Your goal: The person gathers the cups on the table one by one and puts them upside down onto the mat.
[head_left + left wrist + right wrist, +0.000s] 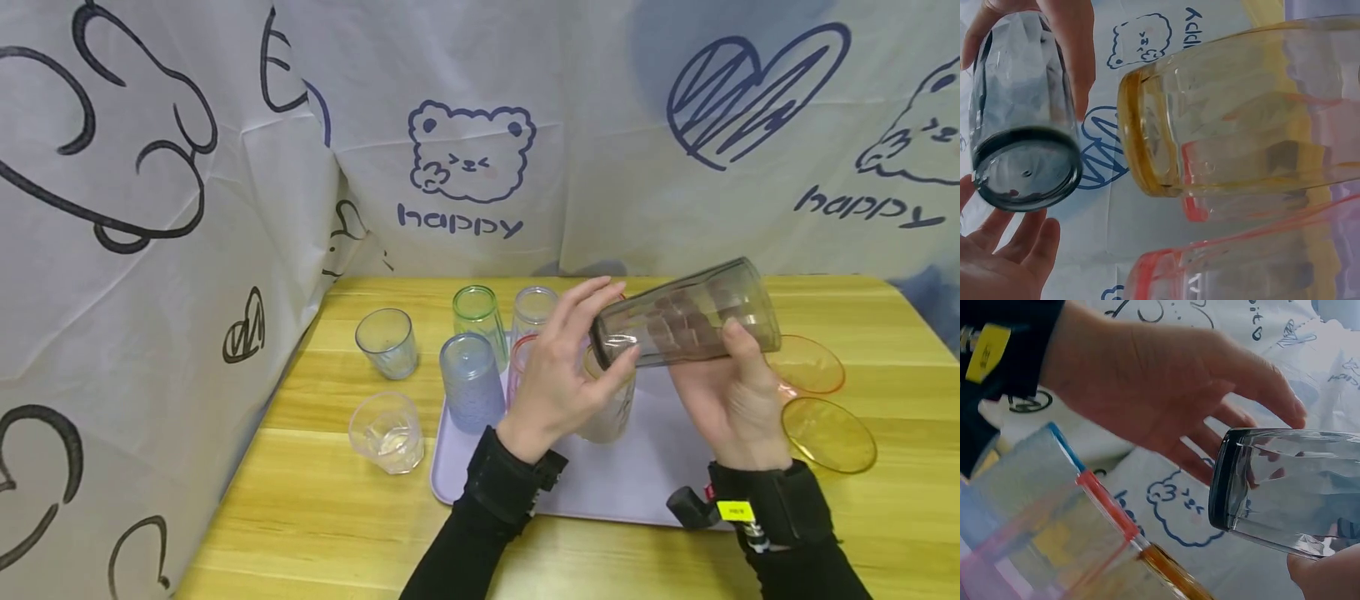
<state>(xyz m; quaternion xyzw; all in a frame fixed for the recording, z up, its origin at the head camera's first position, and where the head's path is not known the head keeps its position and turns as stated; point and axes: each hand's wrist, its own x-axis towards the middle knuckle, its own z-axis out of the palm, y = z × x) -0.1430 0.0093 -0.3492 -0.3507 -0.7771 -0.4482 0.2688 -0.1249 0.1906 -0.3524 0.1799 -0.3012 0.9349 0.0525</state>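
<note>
A grey-tinted faceted glass (682,321) is held tilted above the tray, its thick base toward the left. My right hand (746,408) grips it from below, thumb across its side and the other fingers hidden behind it. At the base end is my left hand (555,375), fingers extended and spread around the glass. The left wrist view shows the grey glass (1025,112) base-on, with loosely bent left fingers (1029,240) beside the base. Under the left hand, upside-down glasses, one yellow (1147,137) and one red (1154,275), are partly hidden in the head view.
A lilac tray (607,496) on the wooden table bears upside-down glasses, among them blue (472,392), green (476,321) and clear (534,308). Left of it stand a small blue-rimmed glass (390,346) and a clear glass (393,433). Orange (810,367) and yellow (828,433) glasses stand right.
</note>
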